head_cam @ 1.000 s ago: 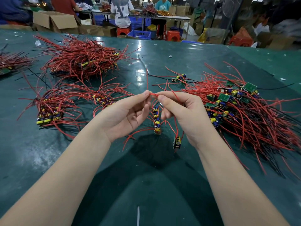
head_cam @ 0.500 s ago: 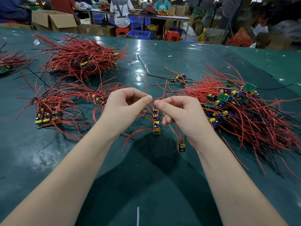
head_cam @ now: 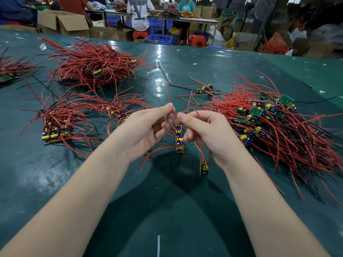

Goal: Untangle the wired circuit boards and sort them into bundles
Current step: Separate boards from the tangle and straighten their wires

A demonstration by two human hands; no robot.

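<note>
Your two bare forearms reached forward over the dark green worktop (head_cam: 55, 182), meeting at its middle. A big loose heap of red-wired green circuit boards (head_cam: 274, 127) lay just to your right, with sorted bundles of red wires and boards (head_cam: 55, 125) to your left. Your left hand (head_cam: 146, 130) pinched a thin red wire (head_cam: 173, 112) between thumb and forefinger; your right hand (head_cam: 207, 132) pinched it close beside. A narrow circuit board with yellow and blue parts (head_cam: 179, 139) dangled between your hands.

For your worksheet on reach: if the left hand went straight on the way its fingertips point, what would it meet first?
Most likely the right hand, whose fingertips sit just across from the left hand, with only a pinched red wire between; depth is unclear.
</note>
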